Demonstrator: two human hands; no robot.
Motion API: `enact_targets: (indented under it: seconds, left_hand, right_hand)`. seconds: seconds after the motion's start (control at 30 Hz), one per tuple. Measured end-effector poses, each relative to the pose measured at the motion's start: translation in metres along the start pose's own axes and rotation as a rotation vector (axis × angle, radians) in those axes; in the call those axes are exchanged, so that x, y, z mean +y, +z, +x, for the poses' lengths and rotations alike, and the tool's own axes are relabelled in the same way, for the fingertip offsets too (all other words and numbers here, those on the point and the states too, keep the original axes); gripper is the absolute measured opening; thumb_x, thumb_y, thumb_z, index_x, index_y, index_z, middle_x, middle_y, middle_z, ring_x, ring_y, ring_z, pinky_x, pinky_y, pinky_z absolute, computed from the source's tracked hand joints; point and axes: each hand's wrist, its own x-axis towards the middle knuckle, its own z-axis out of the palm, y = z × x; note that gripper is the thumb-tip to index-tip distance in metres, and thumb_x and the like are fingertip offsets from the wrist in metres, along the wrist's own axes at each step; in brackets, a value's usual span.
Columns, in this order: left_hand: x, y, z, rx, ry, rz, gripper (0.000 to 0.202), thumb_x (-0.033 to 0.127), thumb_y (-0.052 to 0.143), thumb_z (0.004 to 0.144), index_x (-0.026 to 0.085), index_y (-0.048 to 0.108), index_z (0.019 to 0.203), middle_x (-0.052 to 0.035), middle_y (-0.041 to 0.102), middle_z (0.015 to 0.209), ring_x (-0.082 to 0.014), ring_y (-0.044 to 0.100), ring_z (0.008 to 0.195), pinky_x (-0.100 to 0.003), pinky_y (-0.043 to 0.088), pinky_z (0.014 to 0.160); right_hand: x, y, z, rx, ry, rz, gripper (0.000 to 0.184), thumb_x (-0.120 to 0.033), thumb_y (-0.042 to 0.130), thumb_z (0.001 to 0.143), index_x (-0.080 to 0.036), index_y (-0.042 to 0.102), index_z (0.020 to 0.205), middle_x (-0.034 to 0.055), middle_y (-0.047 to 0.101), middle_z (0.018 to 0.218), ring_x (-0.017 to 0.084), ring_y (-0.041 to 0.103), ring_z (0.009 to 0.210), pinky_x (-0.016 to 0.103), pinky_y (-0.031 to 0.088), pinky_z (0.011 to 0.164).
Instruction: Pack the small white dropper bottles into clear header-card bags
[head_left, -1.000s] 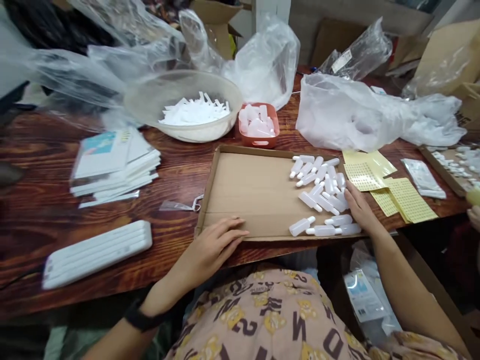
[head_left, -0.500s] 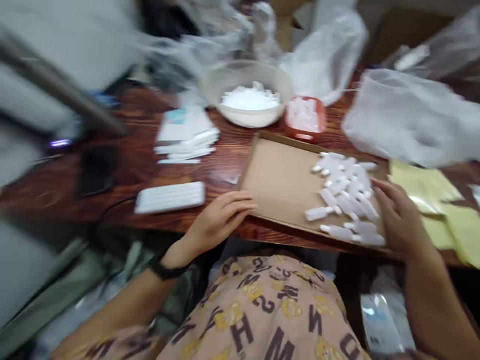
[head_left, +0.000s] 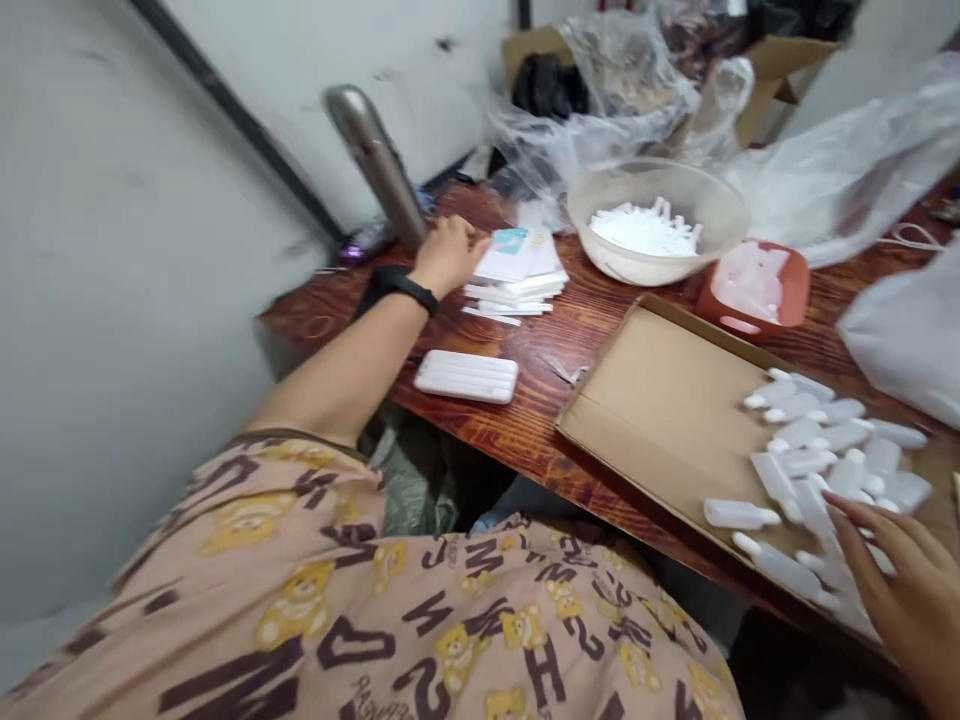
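My left hand (head_left: pixel 452 255) reaches to the far left of the table, its fingers loosely bent and apart at the left edge of a stack of white packets (head_left: pixel 517 270) with a blue patch on top. Whether the fingertips touch the top packet I cannot make out. At the right, my right hand (head_left: pixel 904 570) hovers low over small translucent dropper bottles (head_left: pixel 799 460) with white caps. They lie in a loose heap in a shallow cardboard tray (head_left: pixel 667 390). Its fingers are stretched out, the tips against one bottle in the heap. Part of the heap is hidden by this hand.
A round bowl (head_left: pixel 600 255) of small white pieces stands behind the tray, beside a red-orange container (head_left: pixel 795 290) with translucent pieces. A white ridged block (head_left: pixel 466 376) lies near the front edge. A grey metallic cylinder (head_left: pixel 382 165) rises behind my left hand. Plastic bags (head_left: pixel 911 330) crowd the right.
My left hand has left the tray's left edge and moved far left to the packets. My right hand has shifted from the tray's right side onto the bottles. The view has turned left.
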Motion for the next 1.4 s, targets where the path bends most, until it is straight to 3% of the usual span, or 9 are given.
enact_targets:
  seconds: [0.07, 0.2, 0.4, 0.6, 0.8, 0.97, 1.13, 1.23, 1.4]
  left_hand:
    - [0.022, 0.013, 0.004, -0.005, 0.049, -0.032, 0.049, 0.042, 0.057, 0.11, 0.007, 0.053, 0.143, -0.0072, 0.055, 0.158, -0.0222, 0.05, 0.141, -0.051, 0.029, 0.132]
    - [0.077, 0.042, -0.019, -0.079, 0.416, -0.122, 0.041, 0.053, 0.049, 0.111, 0.022, 0.061, 0.136, -0.0029, 0.067, 0.14, -0.0216, 0.06, 0.12, -0.045, 0.044, 0.12]
    - [0.167, 0.095, -0.043, -0.194, 0.963, -0.084, 0.034, 0.032, 0.047, 0.11, 0.017, 0.074, 0.125, -0.0134, 0.077, 0.12, -0.0269, 0.072, 0.108, -0.039, 0.054, 0.091]
    - [0.256, 0.152, 0.008, -0.211, 1.008, 0.027, 0.041, 0.014, 0.046, 0.104, 0.011, 0.071, 0.136, -0.0226, 0.071, 0.136, -0.0354, 0.067, 0.126, -0.047, 0.05, 0.103]
    - [0.325, 0.203, 0.051, -0.481, 1.038, 0.206, 0.051, 0.019, 0.072, 0.084, 0.017, 0.075, 0.135, -0.0141, 0.075, 0.132, -0.036, 0.065, 0.127, -0.047, 0.047, 0.11]
    - [0.339, 0.216, 0.053, -0.504, 0.934, 0.268, 0.035, 0.024, 0.073, 0.083, 0.017, 0.084, 0.116, -0.0114, 0.078, 0.109, -0.0389, 0.066, 0.119, -0.053, 0.046, 0.108]
    - [0.336, 0.191, 0.034, -0.453, 0.882, -0.063, 0.042, 0.031, 0.062, 0.102, 0.012, 0.071, 0.138, -0.0183, 0.068, 0.137, -0.0341, 0.068, 0.12, -0.046, 0.049, 0.103]
    - [0.323, 0.156, 0.001, -0.706, 0.686, -0.522, 0.041, 0.035, 0.05, 0.113, 0.018, 0.061, 0.148, -0.0113, 0.072, 0.122, -0.0231, 0.072, 0.103, -0.036, 0.053, 0.09]
    - [0.275, 0.103, -0.089, -1.189, 0.034, -1.167, 0.032, 0.036, 0.043, 0.117, 0.018, 0.068, 0.127, -0.0045, 0.072, 0.098, -0.0088, 0.057, 0.065, -0.023, 0.045, 0.063]
  right_hand:
    - [-0.005, -0.006, 0.001, -0.028, 0.026, -0.105, 0.042, -0.054, 0.059, 0.099, -0.069, 0.064, 0.137, 0.008, 0.078, 0.114, 0.046, 0.076, 0.105, 0.075, 0.059, 0.097]
    - [-0.004, -0.017, 0.001, -0.122, 0.068, -0.141, 0.031, -0.048, 0.054, 0.107, -0.036, 0.074, 0.127, 0.0107, 0.078, 0.116, 0.037, 0.077, 0.11, 0.064, 0.063, 0.099]
    - [-0.038, -0.004, 0.008, -0.384, -0.091, -0.005, 0.028, -0.03, 0.052, 0.111, -0.032, 0.069, 0.133, 0.008, 0.076, 0.124, 0.026, 0.076, 0.114, 0.047, 0.065, 0.096]
    - [-0.064, 0.02, 0.018, -0.504, -0.259, -0.06, 0.032, -0.022, 0.05, 0.111, -0.026, 0.063, 0.14, 0.0109, 0.073, 0.126, 0.029, 0.072, 0.114, 0.049, 0.064, 0.094]
    - [-0.06, 0.04, 0.017, -0.445, -0.302, -0.17, 0.034, -0.025, 0.05, 0.111, -0.019, 0.059, 0.143, 0.0149, 0.073, 0.122, 0.032, 0.071, 0.109, 0.051, 0.065, 0.09]
    - [-0.069, 0.049, 0.017, -0.414, -0.257, -0.127, 0.035, -0.029, 0.048, 0.112, -0.019, 0.059, 0.144, 0.0162, 0.072, 0.122, 0.032, 0.072, 0.107, 0.052, 0.065, 0.089]
    - [-0.063, 0.041, 0.017, -0.23, -0.096, 0.073, 0.044, -0.034, 0.043, 0.115, -0.028, 0.05, 0.159, 0.0151, 0.065, 0.132, 0.028, 0.072, 0.12, 0.049, 0.065, 0.101]
    - [-0.054, 0.033, 0.016, -0.098, -0.022, 0.189, 0.045, -0.032, 0.047, 0.114, -0.033, 0.055, 0.158, 0.0137, 0.063, 0.135, 0.027, 0.067, 0.132, 0.048, 0.061, 0.111]
    - [-0.056, 0.025, 0.017, 0.022, 0.162, 0.46, 0.03, -0.044, 0.077, 0.099, -0.032, 0.073, 0.126, 0.0071, 0.078, 0.12, 0.024, 0.075, 0.103, 0.036, 0.066, 0.079]
